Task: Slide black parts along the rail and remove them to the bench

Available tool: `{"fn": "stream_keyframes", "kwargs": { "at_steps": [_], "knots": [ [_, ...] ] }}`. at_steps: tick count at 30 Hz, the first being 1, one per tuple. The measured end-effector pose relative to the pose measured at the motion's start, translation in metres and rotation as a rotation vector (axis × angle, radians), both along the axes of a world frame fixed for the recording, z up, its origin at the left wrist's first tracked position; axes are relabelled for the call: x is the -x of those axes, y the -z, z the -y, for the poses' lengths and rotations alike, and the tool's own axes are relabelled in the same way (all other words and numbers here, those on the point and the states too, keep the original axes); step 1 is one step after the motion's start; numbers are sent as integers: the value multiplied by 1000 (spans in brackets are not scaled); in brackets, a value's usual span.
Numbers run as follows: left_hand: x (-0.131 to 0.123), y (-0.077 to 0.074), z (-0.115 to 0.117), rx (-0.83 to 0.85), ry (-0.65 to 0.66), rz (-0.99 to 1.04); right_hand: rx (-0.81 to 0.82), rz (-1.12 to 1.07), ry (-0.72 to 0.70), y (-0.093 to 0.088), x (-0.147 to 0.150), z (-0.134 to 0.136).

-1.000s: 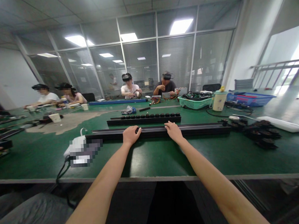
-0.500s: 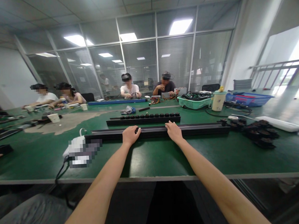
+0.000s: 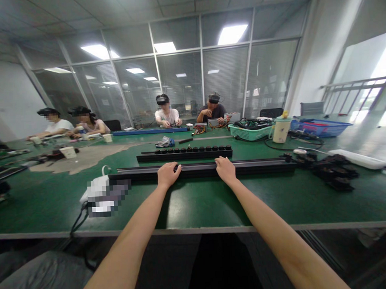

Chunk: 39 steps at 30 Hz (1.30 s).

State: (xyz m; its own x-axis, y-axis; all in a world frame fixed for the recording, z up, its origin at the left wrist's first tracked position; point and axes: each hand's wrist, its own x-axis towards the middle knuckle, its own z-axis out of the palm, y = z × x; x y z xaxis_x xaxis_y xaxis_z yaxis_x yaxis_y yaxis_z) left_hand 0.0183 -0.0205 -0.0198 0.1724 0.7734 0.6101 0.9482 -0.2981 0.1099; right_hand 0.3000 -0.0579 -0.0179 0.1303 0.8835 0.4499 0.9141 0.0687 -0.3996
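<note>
My L hand (image 3: 168, 174) + R hand (image 3: 226, 170) grip long blk rail (image 3: 199, 171) | risk: may bump shorter rail (image 3: 183, 156) behind if I push fwd

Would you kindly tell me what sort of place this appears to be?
Probably a shared indoor workroom: several people sit at a large green table that holds a long black rail and a basket of cables.

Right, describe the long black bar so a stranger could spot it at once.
On the green table, toward the front edge, the left hand and right hand rest on the long black bar. It is longer than the second black bar, just behind, which carries a row of small black pieces.
</note>
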Motion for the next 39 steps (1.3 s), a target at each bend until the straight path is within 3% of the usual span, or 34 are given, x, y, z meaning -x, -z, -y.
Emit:
{"fn": "stream_keyframes", "kwargs": {
  "at_steps": [39],
  "knots": [
    [-2,1,-1,-8,-7,-1,-14,-38,2,-3,-3,2]
  ]
}}
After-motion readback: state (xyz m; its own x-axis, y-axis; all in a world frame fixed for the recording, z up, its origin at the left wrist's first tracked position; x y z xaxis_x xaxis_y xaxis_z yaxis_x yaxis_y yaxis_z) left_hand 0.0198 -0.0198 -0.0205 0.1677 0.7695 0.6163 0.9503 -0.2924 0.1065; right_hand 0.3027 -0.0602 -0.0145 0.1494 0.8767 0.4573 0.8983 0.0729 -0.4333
